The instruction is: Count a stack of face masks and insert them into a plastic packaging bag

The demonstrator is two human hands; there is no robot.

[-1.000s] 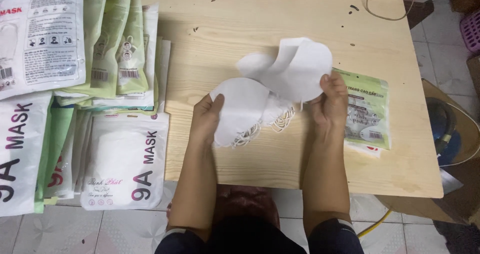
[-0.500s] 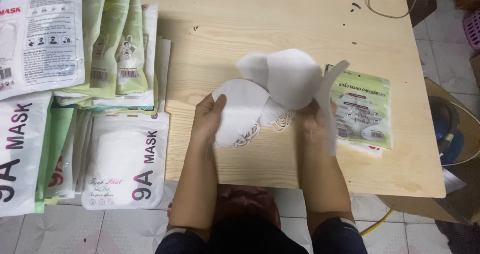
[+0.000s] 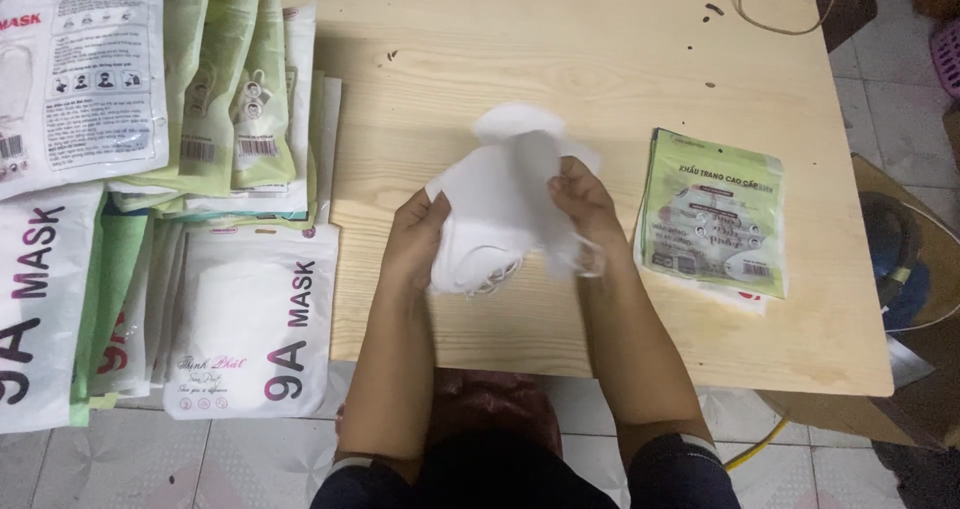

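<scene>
A pale wooden table [image 3: 600,79] is standing on a tiled floor [image 3: 230,459], and the head camera is looking straight down on it. Taking the table as the landmark: a small stack of white masks [image 3: 500,204] is hanging just above its middle, held between both hands. The left hand [image 3: 418,237] is gripping the stack's left edge, thumb on top and fingers curled beneath. The right hand [image 3: 585,207] is pinching the right side, fingers closed over a folded flap. Thin ear loops [image 3: 492,274] are dangling from the lower edge, close to the tabletop.

The masks are looking very light, soft and limp, so they will probably bend and slide apart unless held by the edges or squeezed flat as one stack; the loops could snag.

On the table's right half a green packet [image 3: 712,214] is lying flat, just beside the right hand. Off the table's left edge, heaps of white mask bags [image 3: 250,329] and green bags [image 3: 225,89] are overlapping.
</scene>
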